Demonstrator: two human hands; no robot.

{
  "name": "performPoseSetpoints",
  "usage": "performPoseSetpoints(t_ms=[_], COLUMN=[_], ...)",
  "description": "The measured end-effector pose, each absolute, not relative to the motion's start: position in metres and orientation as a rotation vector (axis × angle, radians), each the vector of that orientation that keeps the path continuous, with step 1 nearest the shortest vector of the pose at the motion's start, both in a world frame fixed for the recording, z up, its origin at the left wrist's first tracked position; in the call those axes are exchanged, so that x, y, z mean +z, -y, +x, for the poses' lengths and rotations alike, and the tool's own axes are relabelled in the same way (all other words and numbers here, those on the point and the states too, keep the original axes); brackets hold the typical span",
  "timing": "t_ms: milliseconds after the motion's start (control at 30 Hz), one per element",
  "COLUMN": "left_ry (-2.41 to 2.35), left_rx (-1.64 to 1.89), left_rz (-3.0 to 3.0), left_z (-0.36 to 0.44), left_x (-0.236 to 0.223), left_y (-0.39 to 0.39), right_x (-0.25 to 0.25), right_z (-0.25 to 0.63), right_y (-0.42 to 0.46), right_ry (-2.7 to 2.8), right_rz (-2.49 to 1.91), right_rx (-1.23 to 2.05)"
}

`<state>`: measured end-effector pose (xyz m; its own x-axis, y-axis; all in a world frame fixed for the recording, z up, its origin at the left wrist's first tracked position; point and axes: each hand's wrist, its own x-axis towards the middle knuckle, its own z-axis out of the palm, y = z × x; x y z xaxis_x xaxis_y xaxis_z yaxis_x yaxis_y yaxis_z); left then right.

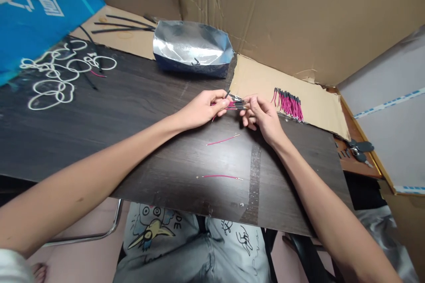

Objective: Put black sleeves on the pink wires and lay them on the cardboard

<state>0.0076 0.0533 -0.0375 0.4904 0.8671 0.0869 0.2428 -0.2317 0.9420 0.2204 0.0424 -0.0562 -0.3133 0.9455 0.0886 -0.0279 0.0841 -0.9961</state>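
Note:
My left hand (208, 108) is closed around a small bundle of pink wires (231, 105), whose black-sleeved ends point to the right. At those ends, my right hand (260, 115) has its thumb and forefinger pinched together; whatever lies between the fingertips is too small to make out. Below the hands, a single pink wire (222, 140) with metal tips lies on the dark table (172, 150). Another pink wire (222, 176) rests nearer the front edge. To the right, a row of pink wires with black sleeves (288, 104) lies partly on flat cardboard.
A silver-lined bag (194, 48) stands open at the back. Looped white cords (55, 75) spread over the left side, near black tubes (122, 26) and a blue sheet (49, 22). Cardboard walls (292, 13) rise behind. Keys (360, 150) lie on a lower shelf at right.

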Motion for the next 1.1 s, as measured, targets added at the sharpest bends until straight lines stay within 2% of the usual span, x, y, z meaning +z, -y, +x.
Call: performPoseSetpoints(t_ms=[333,633,800,1100], left_ry=[-1.024,-1.005,-0.890,-0.754], left_rx=[0.687,0.597,0.541,0.463], left_rz=[2.153,2.176,2.119,1.662], left_z=[0.001,0.002,0.004,0.011], left_x=[-0.034,-0.029,-0.025,-0.030], left_y=[-0.049,-0.050,-0.045,-0.036], right_x=[-0.052,-0.051,-0.051,-0.051], right_z=[0.215,0.217,0.221,0.226], right_y=[-0.041,-0.039,-0.038,-0.038], right_ry=[1.296,1.261,1.261,1.285], right_rz=[-0.854,-0.764,-0.762,-0.765], right_rx=[1.589,1.671,1.778,1.825])
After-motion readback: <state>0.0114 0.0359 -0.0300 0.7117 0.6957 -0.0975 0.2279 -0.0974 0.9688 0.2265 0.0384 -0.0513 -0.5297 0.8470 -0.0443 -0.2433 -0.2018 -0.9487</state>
